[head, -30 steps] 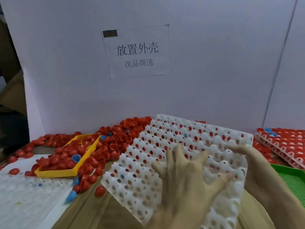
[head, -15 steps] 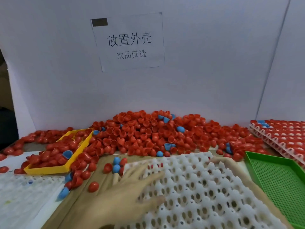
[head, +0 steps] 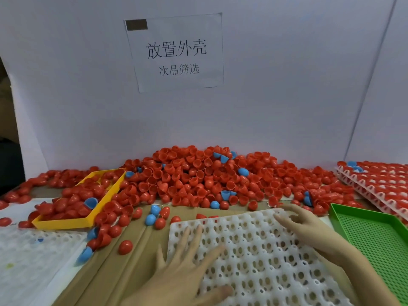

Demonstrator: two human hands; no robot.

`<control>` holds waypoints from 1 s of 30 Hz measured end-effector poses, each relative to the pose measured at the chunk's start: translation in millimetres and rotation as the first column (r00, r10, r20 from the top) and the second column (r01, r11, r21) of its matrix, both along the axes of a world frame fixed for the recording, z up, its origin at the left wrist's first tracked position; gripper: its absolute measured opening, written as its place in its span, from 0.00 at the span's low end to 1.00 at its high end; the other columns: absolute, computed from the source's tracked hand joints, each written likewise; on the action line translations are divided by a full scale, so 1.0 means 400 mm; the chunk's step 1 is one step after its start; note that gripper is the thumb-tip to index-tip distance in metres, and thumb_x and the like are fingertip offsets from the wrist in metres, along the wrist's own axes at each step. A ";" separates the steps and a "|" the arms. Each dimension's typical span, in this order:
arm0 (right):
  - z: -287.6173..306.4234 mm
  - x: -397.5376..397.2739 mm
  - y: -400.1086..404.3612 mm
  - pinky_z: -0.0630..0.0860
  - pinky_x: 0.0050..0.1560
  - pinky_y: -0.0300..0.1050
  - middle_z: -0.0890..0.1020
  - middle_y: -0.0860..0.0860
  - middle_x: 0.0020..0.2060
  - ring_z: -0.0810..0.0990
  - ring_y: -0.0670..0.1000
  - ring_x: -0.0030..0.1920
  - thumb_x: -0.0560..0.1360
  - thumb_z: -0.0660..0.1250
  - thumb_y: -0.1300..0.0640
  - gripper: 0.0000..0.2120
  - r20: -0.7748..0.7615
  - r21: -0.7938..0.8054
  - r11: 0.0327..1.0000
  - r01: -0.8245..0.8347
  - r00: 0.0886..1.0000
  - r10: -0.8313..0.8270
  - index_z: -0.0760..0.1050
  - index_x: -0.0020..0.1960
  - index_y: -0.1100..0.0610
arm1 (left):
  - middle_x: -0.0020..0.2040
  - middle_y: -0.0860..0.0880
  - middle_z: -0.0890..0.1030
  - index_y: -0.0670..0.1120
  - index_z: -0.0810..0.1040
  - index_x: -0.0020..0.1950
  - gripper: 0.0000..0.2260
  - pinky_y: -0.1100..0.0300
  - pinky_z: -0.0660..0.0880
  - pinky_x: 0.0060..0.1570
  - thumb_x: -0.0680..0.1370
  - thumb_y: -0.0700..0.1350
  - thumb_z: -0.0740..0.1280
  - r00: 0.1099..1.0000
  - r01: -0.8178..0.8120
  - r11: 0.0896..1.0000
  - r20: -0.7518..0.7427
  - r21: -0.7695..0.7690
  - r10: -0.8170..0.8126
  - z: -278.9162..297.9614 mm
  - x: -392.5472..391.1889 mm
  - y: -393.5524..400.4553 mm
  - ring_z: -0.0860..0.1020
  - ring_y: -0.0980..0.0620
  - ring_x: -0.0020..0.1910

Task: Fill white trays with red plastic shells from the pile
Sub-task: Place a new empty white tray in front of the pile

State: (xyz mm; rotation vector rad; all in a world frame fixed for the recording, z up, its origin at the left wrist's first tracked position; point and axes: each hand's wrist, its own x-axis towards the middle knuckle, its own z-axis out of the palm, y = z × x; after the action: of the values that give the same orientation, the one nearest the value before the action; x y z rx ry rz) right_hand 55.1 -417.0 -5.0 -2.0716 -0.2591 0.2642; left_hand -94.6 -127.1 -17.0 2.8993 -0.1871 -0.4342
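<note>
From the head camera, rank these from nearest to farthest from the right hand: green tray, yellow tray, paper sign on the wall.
Measured from the right hand, which rests on the white tray:
1. Green tray, just to its right.
2. Yellow tray, far over on the left, among the red shells.
3. Paper sign, up on the back wall behind the pile.

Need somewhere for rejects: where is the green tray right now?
In the head view, the green tray sits at the right edge, beside the white tray under both hands, with stacked filled trays behind it.
</note>
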 end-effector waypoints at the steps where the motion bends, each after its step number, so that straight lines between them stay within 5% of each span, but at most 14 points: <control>1: -0.007 0.005 0.002 0.78 0.43 0.35 0.82 0.44 0.55 0.82 0.40 0.52 0.71 0.70 0.34 0.26 0.069 -0.034 0.999 0.019 0.997 -0.017 0.69 0.67 0.37 | 0.72 0.62 0.18 0.81 0.33 0.69 0.32 0.29 0.30 0.70 0.69 0.83 0.44 0.999 -0.012 1.000 0.044 -0.022 0.013 -0.003 0.013 0.013 0.17 0.55 0.70; 6: -0.003 -0.017 0.037 0.73 0.52 0.26 0.77 0.40 0.67 0.77 0.39 0.62 0.79 0.67 0.42 0.21 0.225 -0.218 0.975 -0.037 0.970 0.087 0.73 0.71 0.44 | 0.76 0.64 0.25 0.85 0.38 0.68 0.26 0.38 0.29 0.74 0.70 0.83 0.39 0.986 -0.041 0.999 0.158 -0.022 0.044 -0.008 0.101 0.107 0.22 0.57 0.74; 8: 0.003 -0.036 0.062 0.70 0.48 0.25 0.70 0.39 0.74 0.77 0.38 0.60 0.81 0.63 0.40 0.23 0.258 -0.347 0.937 -0.038 0.957 0.134 0.68 0.75 0.42 | 0.77 0.65 0.27 0.84 0.40 0.69 0.27 0.40 0.33 0.77 0.71 0.82 0.40 0.984 -0.023 1.000 0.174 -0.010 0.025 -0.006 0.131 0.133 0.25 0.57 0.76; 11: 0.005 -0.051 0.089 0.68 0.37 0.22 0.55 0.42 0.82 0.79 0.53 0.64 0.84 0.61 0.44 0.23 0.293 -0.392 0.920 0.012 0.949 0.113 0.64 0.78 0.46 | 0.77 0.67 0.29 0.85 0.43 0.69 0.26 0.44 0.34 0.78 0.71 0.82 0.43 0.981 -0.006 0.999 0.193 -0.049 0.016 0.002 0.140 0.150 0.27 0.59 0.77; 12: 0.005 -0.055 0.095 0.67 0.36 0.20 0.57 0.46 0.82 0.80 0.55 0.62 0.84 0.61 0.46 0.24 0.300 -0.391 0.920 0.025 0.949 0.101 0.63 0.78 0.48 | 0.77 0.67 0.30 0.85 0.43 0.69 0.26 0.44 0.35 0.79 0.71 0.83 0.42 0.978 -0.015 0.998 0.208 -0.057 0.027 0.002 0.136 0.149 0.28 0.59 0.77; 14: 0.003 -0.060 0.105 0.65 0.37 0.18 0.78 0.50 0.65 0.75 0.39 0.43 0.85 0.61 0.47 0.28 0.312 -0.366 0.930 0.037 0.946 0.086 0.57 0.82 0.49 | 0.79 0.66 0.33 0.85 0.43 0.68 0.26 0.42 0.40 0.79 0.70 0.83 0.40 0.967 -0.056 0.996 0.244 -0.069 0.071 -0.001 0.122 0.139 0.30 0.58 0.78; 15: 0.000 -0.060 0.108 0.65 0.37 0.17 0.76 0.41 0.50 0.67 0.34 0.39 0.85 0.61 0.48 0.30 0.314 -0.348 0.937 0.023 0.945 0.093 0.53 0.83 0.48 | 0.79 0.65 0.33 0.85 0.42 0.68 0.26 0.41 0.42 0.79 0.70 0.83 0.39 0.964 -0.078 0.993 0.246 -0.090 0.098 -0.005 0.116 0.131 0.30 0.58 0.78; 16: -0.005 -0.058 0.108 0.66 0.41 0.16 0.70 0.37 0.47 0.66 0.31 0.43 0.85 0.60 0.50 0.30 0.298 -0.338 0.941 -0.011 0.947 0.118 0.52 0.83 0.46 | 0.79 0.64 0.33 0.85 0.41 0.68 0.26 0.41 0.41 0.78 0.70 0.83 0.38 0.967 -0.091 0.990 0.230 -0.106 0.114 -0.009 0.110 0.122 0.29 0.58 0.77; 17: -0.013 -0.052 0.110 0.67 0.54 0.17 0.72 0.37 0.55 0.69 0.31 0.56 0.86 0.59 0.51 0.28 0.267 -0.323 0.945 -0.059 0.952 0.151 0.52 0.83 0.45 | 0.79 0.63 0.32 0.85 0.39 0.68 0.27 0.42 0.38 0.78 0.69 0.83 0.37 0.971 -0.093 0.990 0.210 -0.103 0.113 -0.013 0.104 0.113 0.27 0.58 0.76; 19: -0.026 -0.040 0.115 0.53 0.80 0.40 0.58 0.44 0.81 0.51 0.43 0.81 0.87 0.56 0.53 0.24 0.199 -0.310 0.944 -0.116 0.963 0.184 0.56 0.82 0.46 | 0.78 0.62 0.29 0.83 0.37 0.69 0.28 0.44 0.36 0.77 0.69 0.83 0.37 0.971 -0.084 0.994 0.218 -0.064 0.096 -0.017 0.102 0.106 0.25 0.59 0.75; 21: -0.046 -0.022 0.121 0.44 0.82 0.49 0.48 0.46 0.83 0.40 0.47 0.82 0.87 0.54 0.54 0.23 0.203 -0.328 0.940 -0.099 0.964 0.172 0.58 0.82 0.48 | 0.78 0.62 0.30 0.82 0.37 0.70 0.29 0.45 0.37 0.78 0.70 0.82 0.38 0.966 -0.074 0.996 0.247 -0.041 0.082 -0.015 0.114 0.114 0.27 0.60 0.77; 30: -0.055 -0.014 0.142 0.47 0.82 0.52 0.52 0.48 0.83 0.43 0.49 0.83 0.87 0.56 0.56 0.22 0.260 -0.258 0.966 -0.024 0.961 0.094 0.63 0.80 0.50 | 0.80 0.63 0.35 0.79 0.44 0.74 0.29 0.46 0.40 0.79 0.74 0.80 0.41 0.961 -0.020 0.996 0.273 -0.083 0.042 -0.020 0.164 0.148 0.32 0.62 0.79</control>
State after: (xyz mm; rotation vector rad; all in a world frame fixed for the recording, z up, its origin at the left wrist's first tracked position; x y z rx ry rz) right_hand 49.5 -360.2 -27.1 -2.3568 -0.4749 0.0496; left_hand -29.1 -68.1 -25.1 2.8677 -0.1956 -0.0151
